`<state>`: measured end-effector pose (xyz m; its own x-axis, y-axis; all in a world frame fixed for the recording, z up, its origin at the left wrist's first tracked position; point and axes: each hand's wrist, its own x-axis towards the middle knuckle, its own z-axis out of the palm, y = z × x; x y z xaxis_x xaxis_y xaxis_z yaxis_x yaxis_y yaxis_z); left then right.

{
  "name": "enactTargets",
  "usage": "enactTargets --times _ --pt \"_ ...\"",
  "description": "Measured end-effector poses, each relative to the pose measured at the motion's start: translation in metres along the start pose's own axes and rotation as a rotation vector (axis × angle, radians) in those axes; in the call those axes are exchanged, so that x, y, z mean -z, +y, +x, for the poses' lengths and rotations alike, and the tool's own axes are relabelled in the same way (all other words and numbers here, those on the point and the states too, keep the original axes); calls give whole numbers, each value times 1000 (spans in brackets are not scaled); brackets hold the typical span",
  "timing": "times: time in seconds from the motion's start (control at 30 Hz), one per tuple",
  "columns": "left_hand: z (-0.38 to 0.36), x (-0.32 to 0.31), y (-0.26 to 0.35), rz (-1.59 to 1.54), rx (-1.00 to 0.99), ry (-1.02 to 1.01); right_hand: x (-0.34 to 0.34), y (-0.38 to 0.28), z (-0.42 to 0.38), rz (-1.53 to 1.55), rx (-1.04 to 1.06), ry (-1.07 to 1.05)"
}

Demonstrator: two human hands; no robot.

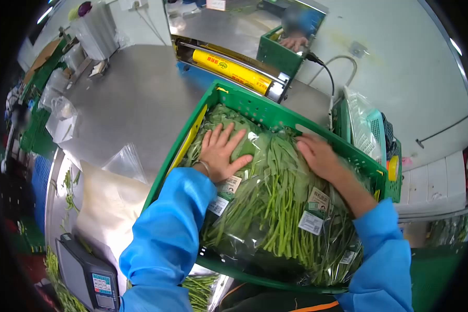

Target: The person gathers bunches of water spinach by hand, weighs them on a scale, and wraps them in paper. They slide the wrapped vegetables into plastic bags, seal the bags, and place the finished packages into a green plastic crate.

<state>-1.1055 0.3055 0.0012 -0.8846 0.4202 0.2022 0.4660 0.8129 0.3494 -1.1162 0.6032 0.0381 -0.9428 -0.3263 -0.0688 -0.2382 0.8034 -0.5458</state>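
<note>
A green plastic crate [252, 106] stands tilted across the view, filled with clear bags of leafy green vegetables [286, 208]. The stems point toward me, and the bags carry brown and white labels. My left hand [223, 152] lies with fingers spread on the leaves of the left bag. Near the crate's far right side, my right hand [320, 156] rests on the leafy end of another bag, fingers stretched forward and its thumb apart. Neither hand is wrapped around anything. Blue sleeves cover both forearms.
Behind the crate is a wrapping machine with a yellow film roll [231, 69]. A weighing scale [86, 273] sits at lower left, beside a cream-coloured sheet [109, 203] and clear plastic bags [126, 162]. Baskets [366, 122] stand at right. A mirror above reflects a crate and hand.
</note>
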Motion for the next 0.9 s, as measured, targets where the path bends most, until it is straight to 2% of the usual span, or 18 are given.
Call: enactTargets --times 0.07,0.13,0.23,0.33,0.37,0.4,0.43,0.47,0.53,0.57,0.63,0.67,0.7,0.73,0.8,0.83,0.87,0.9 --pt "-7 17 14 17 36 69 57 -35 -44 -191 136 168" --pt "-34 55 53 58 46 5 94 -41 -102 -216 95 218" --pt "-74 47 66 64 148 -273 71 -11 -156 -244 38 170" --pt "-82 13 55 86 163 -161 9 75 -147 -363 21 308" --pt "-76 19 56 48 188 -200 3 102 -136 -390 12 327" --pt "-77 26 58 63 181 -133 16 114 -131 -446 40 280" --pt "-72 42 44 -93 110 -202 33 107 -124 -502 77 234" --pt "-80 61 27 -260 37 -257 44 78 -125 -218 -7 305" --pt "-117 128 44 -267 317 -22 72 30 -136 -196 109 343" --pt "-155 146 45 -315 323 222 68 -16 -157 -32 162 332" --pt "-239 170 47 -434 377 549 48 -31 -191 -68 273 268" --pt "-288 175 57 -498 553 638 33 -28 -204 -450 349 116" --pt "-343 166 58 -471 704 748 18 -26 -213 -836 412 -38" --pt "-397 151 65 -372 884 843 10 -9 -212 -875 240 -72" --pt "-514 80 74 -133 1165 974 19 -4 -207 -859 261 -35" --pt "-558 45 92 10 1494 772 25 -14 -204 -836 278 18" --pt "-609 -7 100 -52 1591 758 31 -40 -209 -877 339 59" --pt "-618 -18 115 -505 1572 899 32 -72 -214 -889 348 80"
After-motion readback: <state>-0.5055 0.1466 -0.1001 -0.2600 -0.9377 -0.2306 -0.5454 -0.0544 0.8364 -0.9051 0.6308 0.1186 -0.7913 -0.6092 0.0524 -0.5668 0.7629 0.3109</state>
